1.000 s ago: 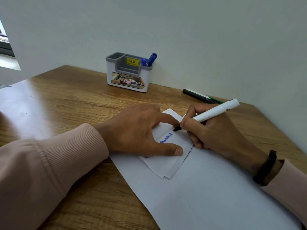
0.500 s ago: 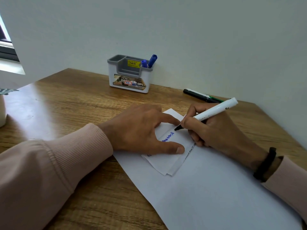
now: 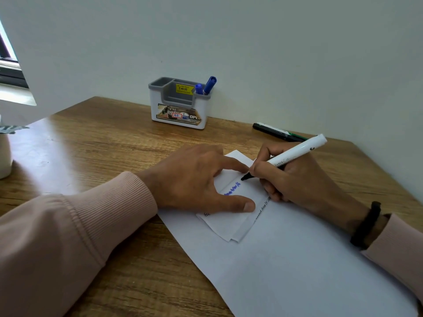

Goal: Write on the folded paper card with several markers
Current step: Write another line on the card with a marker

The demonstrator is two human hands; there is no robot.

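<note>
Left hand (image 3: 201,179) spread flat pinning folded card (image 3: 231,216), right hand (image 3: 295,177) pinching white marker (image 3: 288,156), tip near card's far edge.

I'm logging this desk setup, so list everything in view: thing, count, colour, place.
folded paper card: 1, white with blue writing, on the sheet, under the left hand
paper sheet: 1, white, desk right
marker: 1, white barrel, black tip, on the card
organiser: 1, white and grey, by the wall
blue markers: 2, in the organiser
markers: black, green behind, by the wall
desk: 1, wood
white pot: 1, left edge
wristband: 1, black, right wrist
left hand: pressing card
right hand: holding marker
</note>
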